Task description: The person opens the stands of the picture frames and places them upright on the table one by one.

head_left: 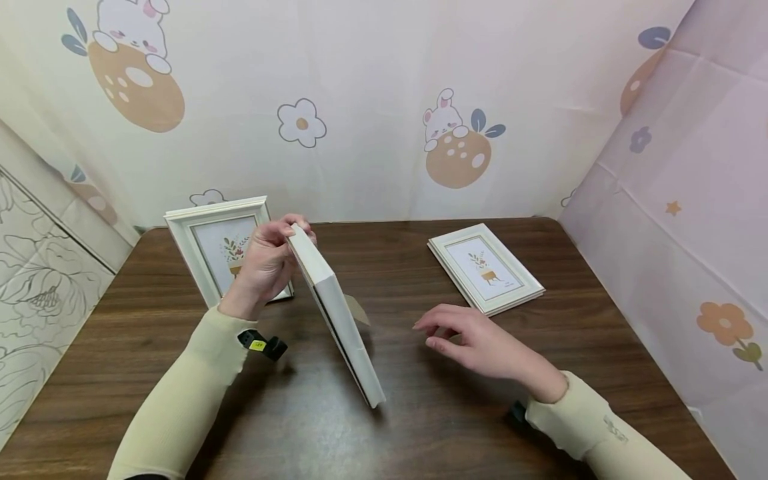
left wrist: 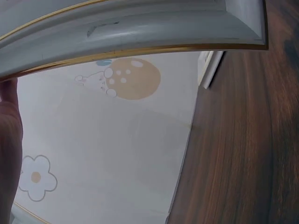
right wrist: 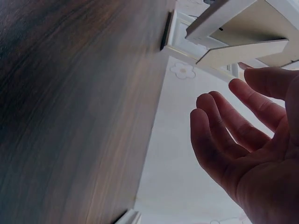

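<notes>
My left hand [head_left: 261, 267] grips a white picture frame [head_left: 348, 333] by its upper edge. In the head view this frame is seen nearly edge-on, tilted over the table. Its gold-lined moulding [left wrist: 154, 28] crosses the top of the left wrist view. On the back a cardboard stand leg [right wrist: 243, 52] sticks out, seen in the right wrist view. My right hand [head_left: 474, 340] hovers to the right of the held frame, fingers loosely bent and holding nothing. Behind my left hand a second picture frame [head_left: 180, 240] stands upright, its plant print partly hidden by the hand.
A third white picture frame [head_left: 522, 279] lies face up at the back right, beyond my right hand. The dark wooden table [head_left: 372, 250] meets a printed curtain [head_left: 366, 173] along its back edge. Another curtain [head_left: 690, 267] hangs along the right side.
</notes>
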A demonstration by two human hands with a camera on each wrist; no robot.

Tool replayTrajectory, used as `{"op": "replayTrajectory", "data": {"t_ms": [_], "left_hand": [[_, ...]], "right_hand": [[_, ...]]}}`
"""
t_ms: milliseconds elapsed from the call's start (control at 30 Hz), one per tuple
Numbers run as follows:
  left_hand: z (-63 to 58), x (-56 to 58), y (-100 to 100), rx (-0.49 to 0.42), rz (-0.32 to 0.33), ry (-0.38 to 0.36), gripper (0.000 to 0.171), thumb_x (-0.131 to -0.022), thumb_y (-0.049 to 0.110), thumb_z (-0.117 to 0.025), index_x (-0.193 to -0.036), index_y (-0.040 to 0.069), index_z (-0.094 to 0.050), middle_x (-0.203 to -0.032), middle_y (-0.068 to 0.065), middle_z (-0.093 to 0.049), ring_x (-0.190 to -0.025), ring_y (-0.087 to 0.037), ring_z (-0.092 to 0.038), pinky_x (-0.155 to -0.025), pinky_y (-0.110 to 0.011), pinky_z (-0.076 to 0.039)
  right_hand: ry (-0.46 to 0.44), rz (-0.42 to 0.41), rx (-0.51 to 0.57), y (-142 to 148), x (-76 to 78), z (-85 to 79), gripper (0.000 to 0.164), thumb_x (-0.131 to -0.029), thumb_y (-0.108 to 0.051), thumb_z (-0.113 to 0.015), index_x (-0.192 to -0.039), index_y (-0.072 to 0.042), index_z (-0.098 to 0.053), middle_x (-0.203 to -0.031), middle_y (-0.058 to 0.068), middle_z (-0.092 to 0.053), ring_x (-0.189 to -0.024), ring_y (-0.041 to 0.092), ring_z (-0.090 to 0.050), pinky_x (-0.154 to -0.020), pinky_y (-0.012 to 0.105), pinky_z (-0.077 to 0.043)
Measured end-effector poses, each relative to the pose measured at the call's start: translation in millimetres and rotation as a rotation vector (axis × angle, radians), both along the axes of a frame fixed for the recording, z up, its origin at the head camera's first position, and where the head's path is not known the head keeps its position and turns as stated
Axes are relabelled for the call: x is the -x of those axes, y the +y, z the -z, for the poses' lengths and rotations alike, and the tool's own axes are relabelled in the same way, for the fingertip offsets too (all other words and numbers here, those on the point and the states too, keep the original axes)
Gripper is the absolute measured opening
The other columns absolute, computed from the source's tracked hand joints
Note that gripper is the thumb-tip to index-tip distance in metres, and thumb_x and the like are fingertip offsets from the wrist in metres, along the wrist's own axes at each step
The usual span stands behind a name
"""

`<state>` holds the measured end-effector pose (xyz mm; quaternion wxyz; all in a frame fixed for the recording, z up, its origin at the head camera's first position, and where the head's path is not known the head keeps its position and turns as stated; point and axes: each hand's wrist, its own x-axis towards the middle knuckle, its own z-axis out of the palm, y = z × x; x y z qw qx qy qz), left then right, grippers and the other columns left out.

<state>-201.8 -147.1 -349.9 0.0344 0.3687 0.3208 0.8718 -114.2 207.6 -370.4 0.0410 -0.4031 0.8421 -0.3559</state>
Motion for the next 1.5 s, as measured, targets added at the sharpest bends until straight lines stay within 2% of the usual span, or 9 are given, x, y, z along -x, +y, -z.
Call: {"op": "replayTrajectory", "data": {"t_ms": [200, 367, 500, 633, 767, 1100, 1300, 1500], "left_hand": [[2.0, 0.7, 4, -0.024, 0.081, -0.017, 0.014, -0.084, -0.005, -0.069, -0.093, 0.003, -0.077, -0.105, -0.012, -0.062, -0.093, -0.027, -0.063, -0.081, -0.03, -0.053], [3.0, 1.7, 7, -0.033, 0.12, -0.027, 0.015, -0.087, -0.004, -0.065, -0.093, 0.004, -0.076, -0.105, -0.012, -0.062, -0.093, -0.026, -0.066, -0.085, -0.031, -0.052], [1.3, 0.9, 8, -0.024, 0.141, -0.051, 0.016, -0.089, -0.001, -0.064, -0.092, 0.007, -0.077, -0.105, -0.01, -0.061, -0.092, -0.024, -0.066, -0.085, -0.03, -0.052], [-0.5, -0.2, 10, -0.021, 0.154, -0.059, 0.016, -0.089, 0.0, -0.064, -0.092, 0.007, -0.077, -0.105, -0.01, -0.061, -0.091, -0.024, -0.066, -0.086, -0.029, -0.052], [-0.6, -0.5, 11, -0.008, 0.167, -0.035, 0.015, -0.088, -0.001, -0.065, -0.093, 0.007, -0.077, -0.106, -0.01, -0.06, -0.093, -0.024, -0.067, -0.087, -0.029, -0.052], [1.7, 0.9, 15, 0.042, 0.14, 0.021, 0.013, -0.087, 0.002, -0.068, -0.094, 0.009, -0.077, -0.106, -0.009, -0.062, -0.093, -0.023, -0.067, -0.087, -0.029, -0.049], [2.0, 0.9, 18, 0.046, 0.146, 0.044, 0.013, -0.087, 0.003, -0.069, -0.095, 0.009, -0.077, -0.105, -0.009, -0.062, -0.093, -0.022, -0.067, -0.085, -0.028, -0.05], [1.2, -0.8, 18, 0.048, 0.135, 0.033, 0.012, -0.087, 0.004, -0.07, -0.094, 0.01, -0.077, -0.105, -0.008, -0.062, -0.092, -0.022, -0.067, -0.085, -0.029, -0.049]], "right_hand": [[0.032, -0.021, 0.019, -7, 2.1, 2.6, 0.023, -0.096, -0.01, -0.067, -0.117, -0.018, -0.067, -0.114, -0.01, -0.064, -0.088, 0.003, -0.064, -0.073, 0.027, -0.055], [0.04, -0.038, 0.063, -16, 3.4, 3.5, 0.025, -0.094, -0.008, -0.069, -0.118, -0.016, -0.067, -0.115, -0.008, -0.065, -0.089, 0.004, -0.065, -0.074, 0.029, -0.056], [0.05, -0.034, 0.11, -23, 4.4, 3.9, 0.03, -0.092, -0.005, -0.071, -0.12, -0.015, -0.066, -0.117, -0.005, -0.065, -0.091, 0.01, -0.067, -0.076, 0.031, -0.057], [0.071, -0.022, 0.147, -31, 5.3, 6.6, 0.035, -0.09, -0.004, -0.073, -0.123, -0.013, -0.065, -0.12, -0.002, -0.065, -0.099, 0.016, -0.066, -0.08, 0.03, -0.057], [0.074, -0.022, 0.174, -40, 5.3, 10.9, 0.041, -0.088, -0.006, -0.076, -0.127, -0.012, -0.062, -0.124, 0.001, -0.064, -0.109, 0.017, -0.063, -0.084, 0.032, -0.056], [-0.056, -0.01, 0.229, -61, 4.4, 19.9, 0.058, -0.085, -0.016, -0.081, -0.138, -0.014, -0.056, -0.138, 0.004, -0.056, -0.121, 0.019, -0.057, -0.094, 0.035, -0.053], [-0.13, -0.009, 0.246, -71, 5.1, 22.4, 0.067, -0.082, -0.012, -0.083, -0.141, -0.01, -0.052, -0.139, 0.006, -0.055, -0.12, 0.026, -0.059, -0.095, 0.04, -0.052], [-0.182, -0.028, 0.26, -76, 5.2, 24.6, 0.071, -0.081, -0.003, -0.082, -0.143, -0.002, -0.048, -0.14, 0.013, -0.054, -0.12, 0.032, -0.059, -0.095, 0.048, -0.051]]}}
